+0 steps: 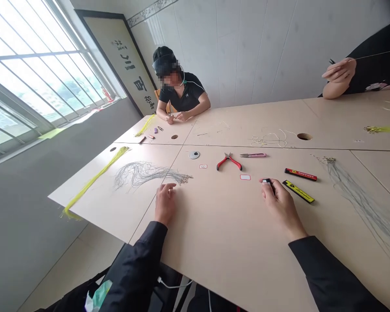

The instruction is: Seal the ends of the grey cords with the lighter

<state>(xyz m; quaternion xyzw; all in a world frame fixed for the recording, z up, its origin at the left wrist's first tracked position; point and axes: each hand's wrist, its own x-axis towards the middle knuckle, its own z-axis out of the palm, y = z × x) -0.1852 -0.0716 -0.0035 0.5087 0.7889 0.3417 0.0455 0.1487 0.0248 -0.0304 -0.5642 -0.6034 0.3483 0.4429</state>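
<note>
My right hand is closed around a black lighter with a pale metal top, held just above the table. My left hand is at the table with its fingers curled, close to the gold-coloured ends of a bundle of thin grey cords. Whether anything sits in those left fingers is hidden. Between and beyond both hands lie red-handled pliers, pink thread snips and a small red-edged label. Beside my right hand are a yellow flat case and a red flat case.
A second bundle of grey cords stretches along the right. Yellow cords hang over the left table edge. A round grey disc lies mid-table. One person sits opposite; another person's hand holds a thread at upper right.
</note>
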